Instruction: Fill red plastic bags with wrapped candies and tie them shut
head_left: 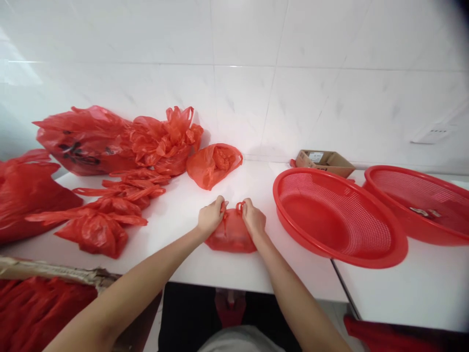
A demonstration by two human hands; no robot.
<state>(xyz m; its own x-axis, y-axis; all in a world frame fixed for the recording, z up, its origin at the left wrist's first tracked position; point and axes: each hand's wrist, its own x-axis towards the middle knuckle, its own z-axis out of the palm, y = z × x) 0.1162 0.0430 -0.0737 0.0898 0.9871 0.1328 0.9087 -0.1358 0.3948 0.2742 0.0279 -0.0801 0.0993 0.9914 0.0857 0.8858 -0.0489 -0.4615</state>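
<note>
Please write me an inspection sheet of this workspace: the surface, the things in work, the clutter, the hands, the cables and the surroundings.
Surface: white table, a second white top adjoining on the right.
Things in work: small red plastic bag on the table near its front edge, held at its handles.
Clutter: pile of red bags at left; one loose red bag near the wall; two red perforated baskets at right; small cardboard box behind them.
Hands: left hand and right hand each pinch a handle of the bag.
Cables: nothing seen.
Surroundings: white tiled wall with a wall socket.
</note>
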